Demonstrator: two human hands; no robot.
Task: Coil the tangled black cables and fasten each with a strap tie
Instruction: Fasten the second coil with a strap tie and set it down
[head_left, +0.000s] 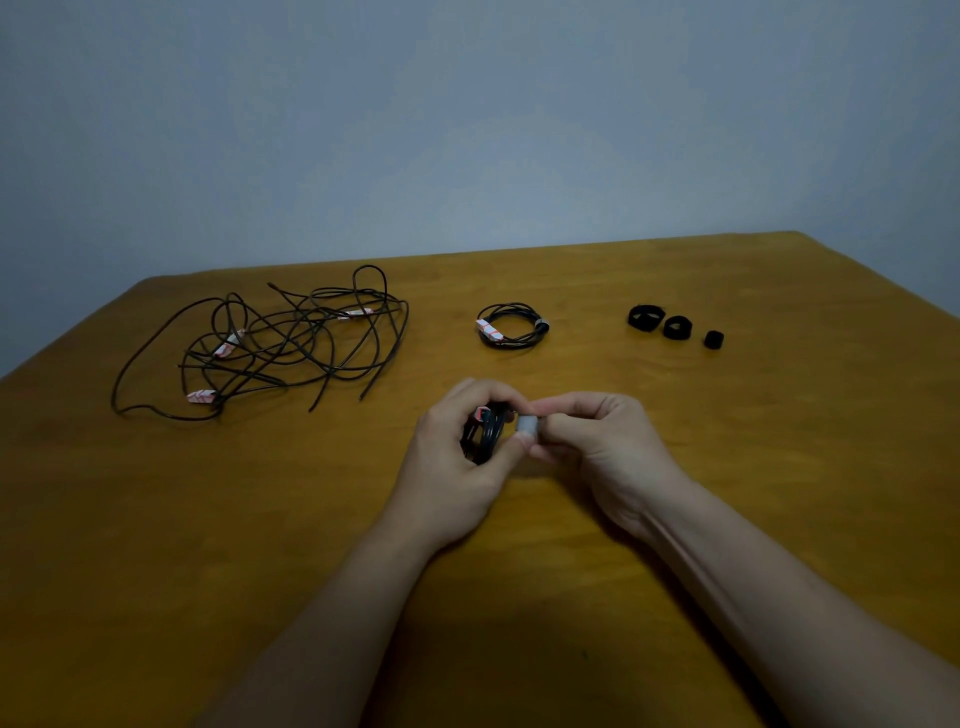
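Our L hand (447, 460) grips a small cable coil (487, 435) at table (727, 519) centre. R hand (597, 441) pinches a grey strap (529, 426) touching it. Tangle (270, 343) sits far left, w/ a tied coil (511, 325) behind.

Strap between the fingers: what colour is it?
The strap looks light grey; the head view shows it.

Tangled black cables (283, 343) lie left; tied coil (488, 330) centre.

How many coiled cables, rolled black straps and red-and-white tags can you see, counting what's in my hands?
Coiled cables: 2
Rolled black straps: 3
Red-and-white tags: 5
Total: 10
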